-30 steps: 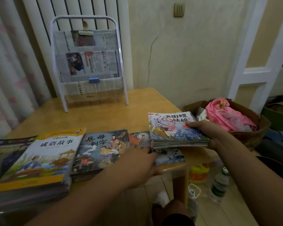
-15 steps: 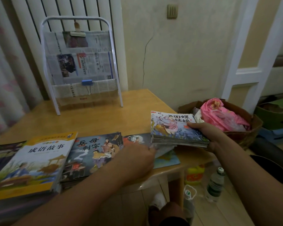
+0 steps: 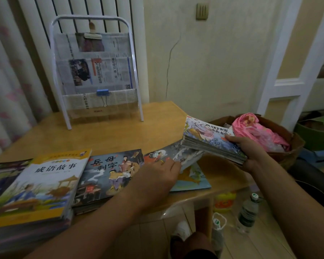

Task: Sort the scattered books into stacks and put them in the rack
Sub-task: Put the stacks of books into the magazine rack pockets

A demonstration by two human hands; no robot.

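My right hand (image 3: 248, 153) grips a stack of thin picture books (image 3: 208, 139), tilted and lifted off the wooden table (image 3: 120, 135) at its right end. My left hand (image 3: 157, 176) pinches the edge of a thin book (image 3: 174, 155) and lifts it off a light blue book (image 3: 193, 179) lying flat. To the left lie a dark stack (image 3: 108, 172) and a yellow-covered stack (image 3: 39, 186). The white wire rack (image 3: 94, 71) stands at the back of the table, lined with newspaper.
A brown basket (image 3: 288, 146) holding pink cloth sits right of the table. Plastic bottles (image 3: 248, 212) and a yellow container (image 3: 224, 201) stand on the floor below the table corner. A radiator and a curtain are behind the rack.
My right hand has raised and tilted its stack further. My left hand has peeled the thin book up, uncovering the light blue book beneath.
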